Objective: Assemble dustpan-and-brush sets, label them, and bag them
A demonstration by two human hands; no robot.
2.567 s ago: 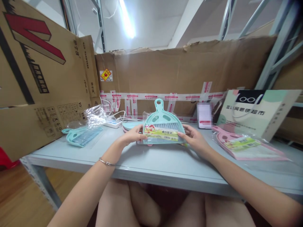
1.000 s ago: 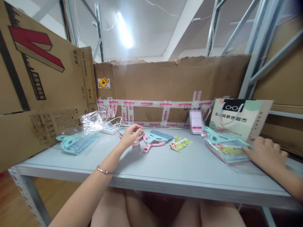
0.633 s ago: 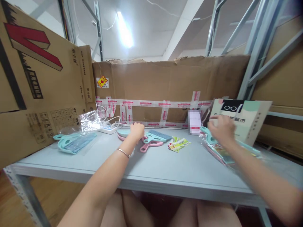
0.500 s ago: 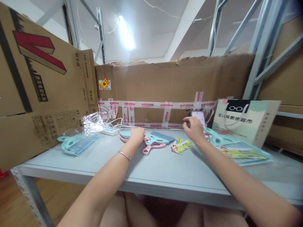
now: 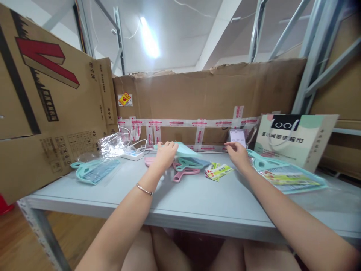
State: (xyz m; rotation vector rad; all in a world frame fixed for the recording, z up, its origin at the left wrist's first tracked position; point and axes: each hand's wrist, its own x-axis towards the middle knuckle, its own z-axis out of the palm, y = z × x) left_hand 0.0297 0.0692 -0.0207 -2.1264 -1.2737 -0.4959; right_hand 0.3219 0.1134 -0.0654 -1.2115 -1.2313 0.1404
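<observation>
A light teal dustpan point(image 5: 185, 150) is in my left hand point(image 5: 166, 153), whose fingers are closed over it, lifted and tilted above the table. Below it lie a teal hand brush point(image 5: 191, 163) and a pink handled piece point(image 5: 186, 173), partly covered. The edge of a pink dustpan point(image 5: 149, 161) shows left of my left hand. My right hand point(image 5: 237, 155) is just in front of the upright phone point(image 5: 237, 136), fingers loosely bent and apart, with nothing visible in them. Several yellow-green packets point(image 5: 218, 172) lie between my hands.
Bagged teal dustpan sets lie at the left point(image 5: 96, 171) and the right point(image 5: 290, 175), the right one with packets on it. A paper bag point(image 5: 296, 141) stands at the right, a power strip point(image 5: 132, 154) at the back left. A large cardboard box point(image 5: 208, 96) walls the back.
My left hand has raised the teal dustpan off the pink one and moved it slightly right. My right hand has shifted slightly right and down beside the phone.
</observation>
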